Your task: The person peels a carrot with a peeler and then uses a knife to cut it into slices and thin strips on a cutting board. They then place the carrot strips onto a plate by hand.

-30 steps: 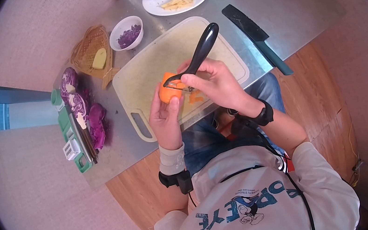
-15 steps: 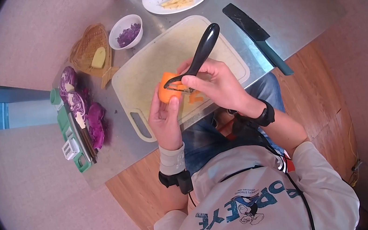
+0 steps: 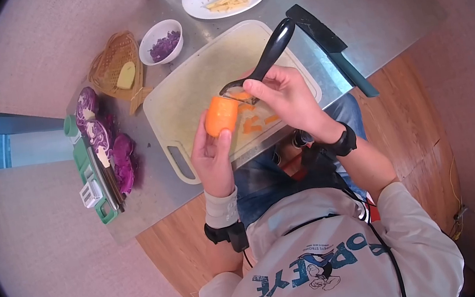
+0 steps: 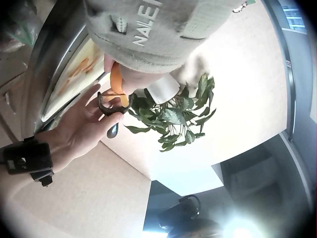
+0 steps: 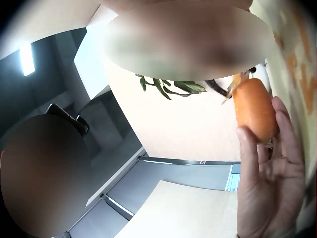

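Over the cutting board (image 3: 203, 80), my left hand (image 3: 212, 158) grips a short, thick piece of carrot (image 3: 222, 116) between thumb and fingers. The carrot's smooth orange side shows in the right wrist view. My right hand (image 3: 291, 101) holds a black-handled peeler (image 3: 273, 49), its handle pointing up to the right. At the carrot's upper end is the peeler's blade, with an orange strip by it. Several carrot peelings (image 3: 251, 125) lie on the board beneath the right hand. In the left wrist view, the sleeve hides most of the left hand.
Left of the board are a wicker basket (image 3: 107, 63) with a yellow slice, a bowl (image 3: 144, 51) of shredded purple cabbage, cut cabbage (image 3: 95, 132) and a green grater (image 3: 81, 152). A plate (image 3: 192, 0) with pale strips stands behind; a cleaver (image 3: 318, 31) lies right.
The peeler in my right hand has moved up and right, from the carrot's side to its upper end. More peelings show on the board. The left hand stays nearly in place.
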The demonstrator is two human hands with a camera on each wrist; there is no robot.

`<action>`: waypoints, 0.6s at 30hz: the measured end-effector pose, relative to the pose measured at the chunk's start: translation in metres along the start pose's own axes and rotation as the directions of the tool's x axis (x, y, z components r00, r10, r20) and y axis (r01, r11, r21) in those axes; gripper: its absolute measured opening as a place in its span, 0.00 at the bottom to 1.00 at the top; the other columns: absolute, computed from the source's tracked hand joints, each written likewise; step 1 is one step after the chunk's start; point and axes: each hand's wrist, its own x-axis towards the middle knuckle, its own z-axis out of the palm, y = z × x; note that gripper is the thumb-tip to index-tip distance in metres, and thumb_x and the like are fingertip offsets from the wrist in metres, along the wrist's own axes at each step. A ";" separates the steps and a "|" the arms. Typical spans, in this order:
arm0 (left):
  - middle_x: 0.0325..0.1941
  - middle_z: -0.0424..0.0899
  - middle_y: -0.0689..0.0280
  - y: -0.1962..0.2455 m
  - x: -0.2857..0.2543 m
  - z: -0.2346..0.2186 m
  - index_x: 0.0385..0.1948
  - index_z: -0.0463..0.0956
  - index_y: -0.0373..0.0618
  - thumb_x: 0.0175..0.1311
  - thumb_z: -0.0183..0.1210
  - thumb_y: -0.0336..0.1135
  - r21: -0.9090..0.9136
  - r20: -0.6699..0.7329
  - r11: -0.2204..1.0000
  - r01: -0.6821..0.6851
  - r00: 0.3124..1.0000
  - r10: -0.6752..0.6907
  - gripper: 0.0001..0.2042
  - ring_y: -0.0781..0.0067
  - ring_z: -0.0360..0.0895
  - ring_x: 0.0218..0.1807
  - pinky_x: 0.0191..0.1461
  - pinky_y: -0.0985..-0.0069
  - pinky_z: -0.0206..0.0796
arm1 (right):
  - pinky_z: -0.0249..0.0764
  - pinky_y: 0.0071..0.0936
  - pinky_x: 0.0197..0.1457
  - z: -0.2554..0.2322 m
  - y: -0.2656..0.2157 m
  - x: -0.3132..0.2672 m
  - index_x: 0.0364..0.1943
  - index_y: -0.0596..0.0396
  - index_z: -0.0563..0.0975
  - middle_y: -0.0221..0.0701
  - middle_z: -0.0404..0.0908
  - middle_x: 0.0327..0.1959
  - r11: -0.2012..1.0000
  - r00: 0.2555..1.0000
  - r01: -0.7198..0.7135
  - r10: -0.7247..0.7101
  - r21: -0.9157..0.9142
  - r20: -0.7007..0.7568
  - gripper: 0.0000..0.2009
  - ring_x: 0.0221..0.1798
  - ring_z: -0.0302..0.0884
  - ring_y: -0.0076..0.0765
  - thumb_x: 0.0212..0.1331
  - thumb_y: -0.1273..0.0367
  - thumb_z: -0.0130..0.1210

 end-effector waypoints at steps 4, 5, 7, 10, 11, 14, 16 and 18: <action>0.72 0.76 0.55 0.002 -0.003 0.002 0.76 0.62 0.32 0.79 0.59 0.31 -0.018 -0.017 1.000 0.021 1.000 -0.021 0.28 0.58 0.79 0.69 0.77 0.62 0.70 | 0.79 0.25 0.56 -0.010 0.002 0.006 0.51 0.64 0.84 0.26 0.89 0.43 0.998 0.999 -0.014 0.011 -0.059 -0.046 0.12 0.46 0.83 0.19 0.76 0.67 0.62; 0.72 0.76 0.55 0.004 -0.002 0.003 0.76 0.62 0.32 0.79 0.59 0.31 -0.017 -0.023 1.000 0.021 1.000 -0.022 0.28 0.58 0.79 0.69 0.77 0.62 0.70 | 0.79 0.25 0.56 -0.010 0.001 0.008 0.52 0.64 0.84 0.26 0.89 0.43 0.999 0.997 -0.001 -0.002 -0.040 -0.083 0.12 0.47 0.82 0.19 0.76 0.67 0.62; 0.72 0.76 0.54 0.010 0.001 0.007 0.75 0.62 0.29 0.78 0.57 0.25 -0.167 -0.062 0.984 0.068 0.995 -0.080 0.27 0.61 0.77 0.71 0.76 0.63 0.72 | 0.79 0.26 0.56 -0.011 0.004 0.009 0.51 0.63 0.84 0.28 0.89 0.45 0.998 0.997 0.003 -0.007 -0.057 -0.076 0.12 0.48 0.82 0.20 0.75 0.67 0.63; 0.71 0.76 0.53 0.009 0.003 0.010 0.76 0.62 0.32 0.81 0.55 0.29 -0.134 -0.058 0.990 0.038 0.997 -0.046 0.25 0.54 0.80 0.69 0.76 0.62 0.72 | 0.79 0.29 0.57 -0.009 0.002 0.009 0.49 0.60 0.86 0.31 0.87 0.49 0.961 0.980 0.158 -0.181 -0.225 -0.082 0.10 0.51 0.83 0.24 0.72 0.67 0.65; 0.71 0.76 0.53 0.010 0.003 0.010 0.76 0.62 0.32 0.81 0.55 0.29 -0.134 -0.057 0.990 0.039 0.997 -0.047 0.25 0.54 0.80 0.69 0.76 0.62 0.72 | 0.79 0.30 0.58 -0.008 0.002 0.008 0.47 0.59 0.86 0.32 0.86 0.51 0.885 0.941 0.289 -0.332 -0.365 -0.061 0.10 0.53 0.82 0.27 0.70 0.67 0.67; 0.73 0.75 0.52 0.012 0.002 0.008 0.75 0.61 0.29 0.80 0.55 0.26 -0.163 -0.062 0.984 0.070 0.995 -0.081 0.26 0.56 0.77 0.71 0.76 0.60 0.72 | 0.78 0.31 0.59 -0.008 0.002 0.007 0.44 0.58 0.87 0.34 0.85 0.53 0.867 0.953 0.278 -0.303 -0.413 0.006 0.09 0.54 0.82 0.30 0.68 0.67 0.68; 0.73 0.73 0.51 0.012 0.003 0.007 0.76 0.60 0.30 0.81 0.55 0.27 -0.170 -0.042 0.981 0.091 0.994 -0.099 0.26 0.55 0.78 0.70 0.75 0.60 0.73 | 0.76 0.32 0.63 -0.006 -0.004 0.003 0.45 0.59 0.87 0.33 0.86 0.54 0.912 0.971 0.232 -0.240 -0.339 0.021 0.09 0.56 0.82 0.30 0.69 0.68 0.67; 0.73 0.73 0.51 0.013 0.002 0.009 0.77 0.60 0.31 0.81 0.55 0.28 -0.194 -0.054 0.978 0.082 0.994 -0.094 0.27 0.56 0.78 0.69 0.75 0.60 0.73 | 0.74 0.32 0.66 -0.001 -0.007 -0.002 0.46 0.60 0.86 0.32 0.86 0.55 0.949 0.984 0.177 -0.172 -0.263 0.041 0.09 0.59 0.81 0.29 0.70 0.69 0.67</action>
